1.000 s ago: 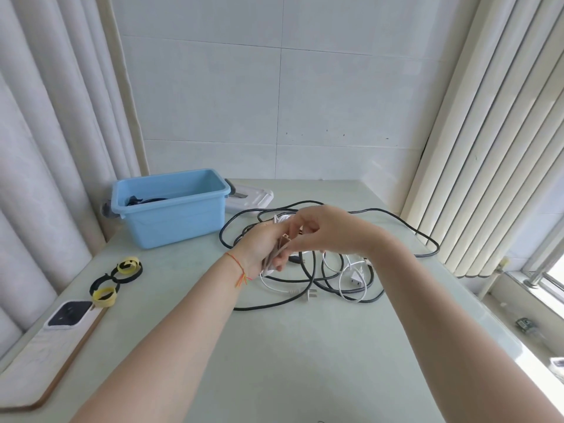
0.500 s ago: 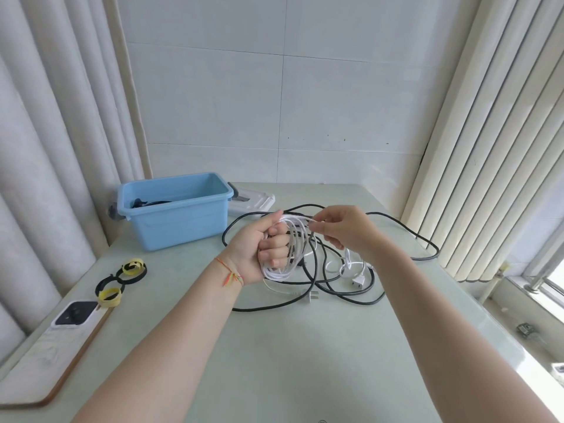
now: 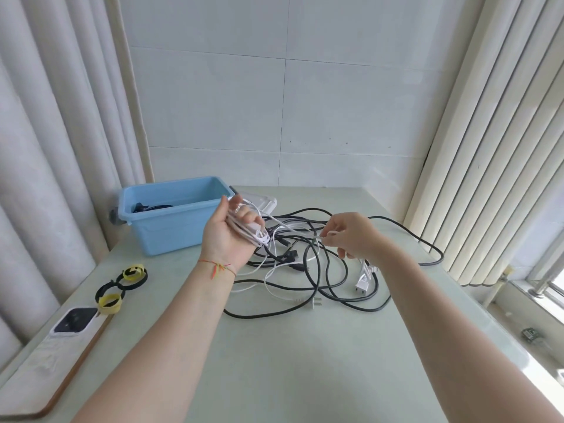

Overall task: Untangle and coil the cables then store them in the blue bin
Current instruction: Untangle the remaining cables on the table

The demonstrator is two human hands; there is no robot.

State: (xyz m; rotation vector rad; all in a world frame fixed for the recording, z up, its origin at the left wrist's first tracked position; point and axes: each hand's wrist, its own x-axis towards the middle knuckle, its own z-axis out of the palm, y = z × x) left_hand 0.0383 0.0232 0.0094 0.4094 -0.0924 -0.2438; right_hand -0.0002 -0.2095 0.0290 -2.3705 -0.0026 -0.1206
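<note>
1. Holding a partly wound coil of thin white cable (image 3: 248, 232) across the palm of the left hand (image 3: 230, 236), raised just in front of the light blue plastic bin (image 3: 171, 218), fingers curled loosely round the loops.

2. Pinching the free run of the same white cable between thumb and fingertips of the right hand (image 3: 351, 236), to the right of the bin and above the tangle.

3. Lying heaped on the pale green tabletop (image 3: 290, 361), just right of the bin: a knot of black power cables (image 3: 332, 282) crossed with more white lead, and a white two-pin plug (image 3: 361, 285) resting at its right edge.

4. Sitting already inside the bin, a dark cable, only partly visible.

5. Waiting left of and nearer than the bin: black and yellow strap ties (image 3: 122, 285), looped, beside a phone (image 3: 74, 320) on a wooden board.

6. Looking light, limp and fairly slick; likely snagging under the stiffer black leads if pulled hard. Best gripping close to the coil, feeding slack a short length at a time, and keeping clear of the plug end.
</note>
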